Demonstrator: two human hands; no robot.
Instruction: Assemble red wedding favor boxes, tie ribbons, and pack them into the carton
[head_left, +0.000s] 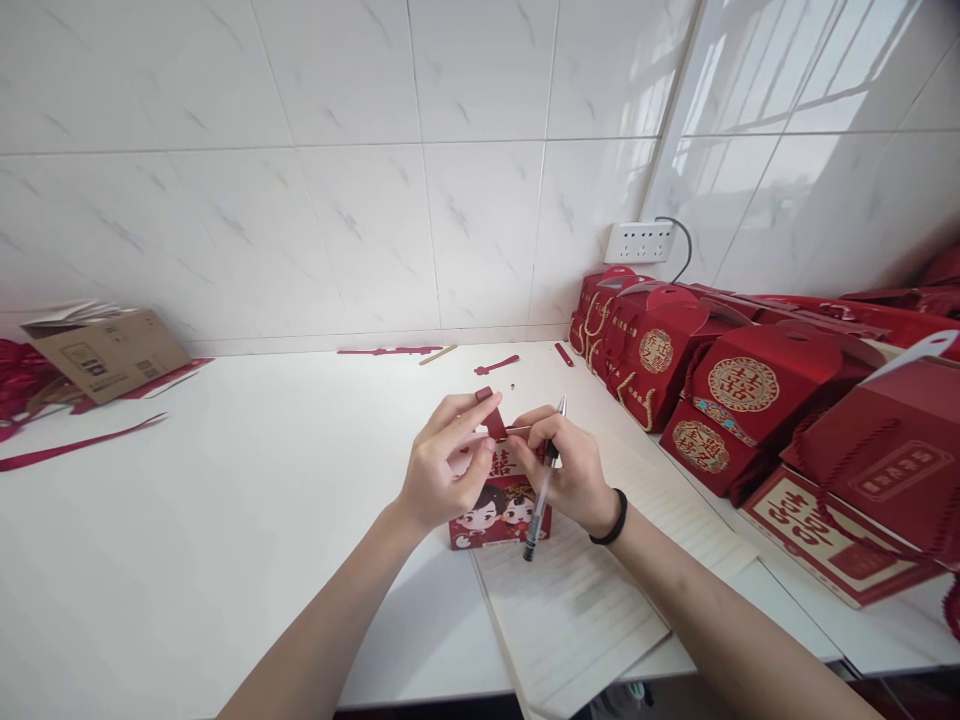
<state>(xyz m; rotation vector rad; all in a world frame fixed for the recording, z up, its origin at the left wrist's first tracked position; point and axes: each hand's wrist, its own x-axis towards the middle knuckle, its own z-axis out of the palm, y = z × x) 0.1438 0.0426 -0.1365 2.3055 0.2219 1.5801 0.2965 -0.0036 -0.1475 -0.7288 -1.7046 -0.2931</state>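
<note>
From my head camera I count one small red box in front of me on the white desk, standing half on a lined sheet. Its top is under my fingers, so I cannot tell what is in it. My left hand has its grip pressed together on a red tab at the top of the box. My right hand pinches the other end of that top, and one pen is clamped in the same grip, tip up, cap end down over the box front. One black band sits on my right wrist.

To the right, a pile of larger red boxes leans along the wall; I make out at least seven, some lids open, contents not visible. One brown carton lies far left. About four red strips lie loose near the back wall, and one socket strip is on the tiles
</note>
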